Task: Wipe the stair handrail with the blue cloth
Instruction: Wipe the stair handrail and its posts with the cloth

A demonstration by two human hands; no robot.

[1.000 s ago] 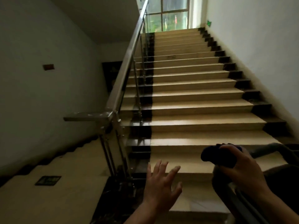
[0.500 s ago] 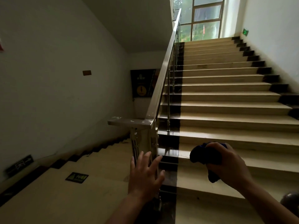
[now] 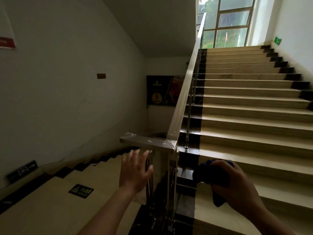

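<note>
Blue cloth (image 3: pixel 205 173) bunched in right hand (image 3: pixel 235 185); left hand (image 3: pixel 134 170) spread, empty, below steel handrail (image 3: pixel 182 106).

Dim stairwell, daylight pouring through the window (image 3: pixel 227 22) far above the right hand (image 3: pixel 237 185); handrail (image 3: pixel 184 92) glints, walls bow at the edges, hands slightly soft.

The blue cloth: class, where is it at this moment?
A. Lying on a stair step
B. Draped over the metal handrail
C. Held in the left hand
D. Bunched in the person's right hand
D: the bunched blue cloth sits in the right hand, below and apart from the metal stair handrail; the left hand is open and empty.
</note>
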